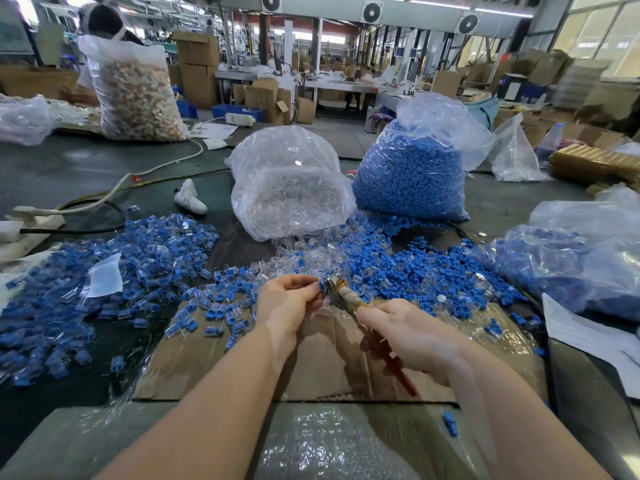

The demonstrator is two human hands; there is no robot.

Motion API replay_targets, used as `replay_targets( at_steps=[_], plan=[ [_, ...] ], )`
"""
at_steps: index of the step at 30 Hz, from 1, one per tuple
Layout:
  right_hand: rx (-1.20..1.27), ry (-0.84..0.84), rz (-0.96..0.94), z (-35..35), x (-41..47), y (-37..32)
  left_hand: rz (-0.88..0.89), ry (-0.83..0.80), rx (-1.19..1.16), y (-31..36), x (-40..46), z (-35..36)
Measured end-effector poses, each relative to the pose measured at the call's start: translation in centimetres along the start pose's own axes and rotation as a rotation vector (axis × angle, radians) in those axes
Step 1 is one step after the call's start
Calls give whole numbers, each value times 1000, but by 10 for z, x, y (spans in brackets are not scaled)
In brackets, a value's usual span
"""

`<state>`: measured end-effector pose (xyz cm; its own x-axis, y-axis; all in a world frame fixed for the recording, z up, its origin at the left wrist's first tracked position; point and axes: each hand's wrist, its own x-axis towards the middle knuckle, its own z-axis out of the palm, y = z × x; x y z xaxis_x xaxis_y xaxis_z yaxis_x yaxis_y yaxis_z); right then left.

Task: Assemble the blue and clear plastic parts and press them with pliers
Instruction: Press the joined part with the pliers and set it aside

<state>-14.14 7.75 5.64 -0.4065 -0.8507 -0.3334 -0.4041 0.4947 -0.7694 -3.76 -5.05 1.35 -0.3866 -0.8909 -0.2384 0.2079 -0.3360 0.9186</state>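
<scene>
Pinching small blue part point(322, 285), left hand point(287, 299), against pliers point(341, 289).

the blue part point(322, 285) is mostly hidden between the left hand point(289, 299) fingertips and the pliers point(341, 293) head. the pliers' handles vanish inside the right hand point(412, 336). both forearms are cut off at the bottom edge.

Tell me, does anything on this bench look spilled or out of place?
Yes. Blue parts have poured out of the big blue bag onto the table. One blue piece lies alone near the front edge, away from the piles. A white shoe sits on the table among the cables, which looks odd.
</scene>
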Motion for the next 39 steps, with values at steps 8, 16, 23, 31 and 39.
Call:
replay_targets(
  at_steps=[8, 16, 23, 31, 39],
  plan=[
    [4, -109, 85, -4, -2, -2, 34, 61, 113, 5, -1, 2],
    [-29, -128, 69, -5, -2, -7, 7, 81, 103, 3, 0, 1],
    [-49, -133, 34, -6, -9, -12, 8, 81, 64, 1, -2, 2],
    [12, -118, 39, -2, -3, -5, -33, 77, 76, 4, -5, 2],
    [23, -123, -1, 0, -5, -7, -51, 97, 66, 5, -4, 4]
  ],
)
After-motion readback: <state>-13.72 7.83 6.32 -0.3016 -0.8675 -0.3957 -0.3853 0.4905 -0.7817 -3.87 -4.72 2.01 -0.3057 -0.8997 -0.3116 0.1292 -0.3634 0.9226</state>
